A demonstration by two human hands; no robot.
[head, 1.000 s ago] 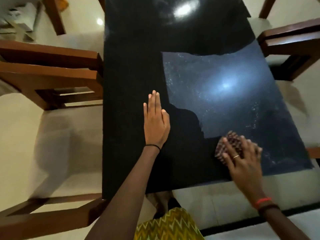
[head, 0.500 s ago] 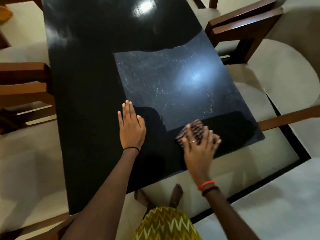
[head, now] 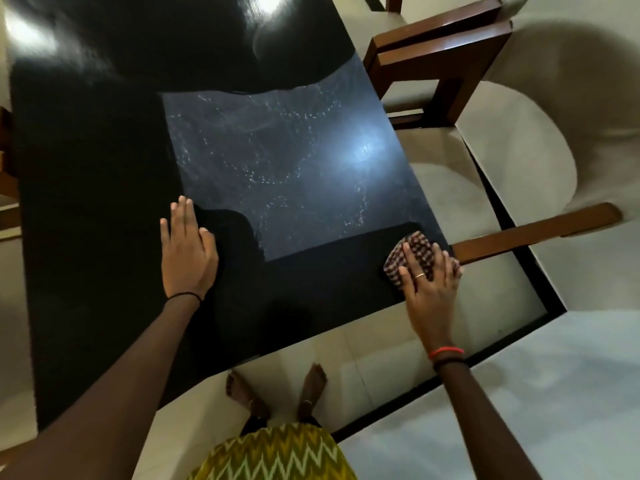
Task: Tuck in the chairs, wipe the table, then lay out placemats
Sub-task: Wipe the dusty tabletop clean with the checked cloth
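Observation:
A glossy black table (head: pixel 104 202) fills the middle of the view, with a speckled, streaky patch shining in its centre. My right hand (head: pixel 429 285) presses a brown-and-white checked cloth (head: pixel 415 249) flat onto the table's near right corner, fingers spread over it. My left hand (head: pixel 187 254) lies flat on the tabletop with its fingers together, well left of the cloth and holding nothing. A wooden chair (head: pixel 440 53) stands at the table's right side, its back close to the edge. No placemats are in sight.
A wooden chair part (head: pixel 533 233) sticks out to the right just past the table's near corner. Another chair's wood (head: pixel 5 174) shows at the far left edge. My bare feet (head: pixel 277 393) stand on the pale tiled floor below the table's near edge.
My right hand has slid the cloth to the right, up to the table's near right corner. The left hand has stayed flat on the table. The view has swung right.

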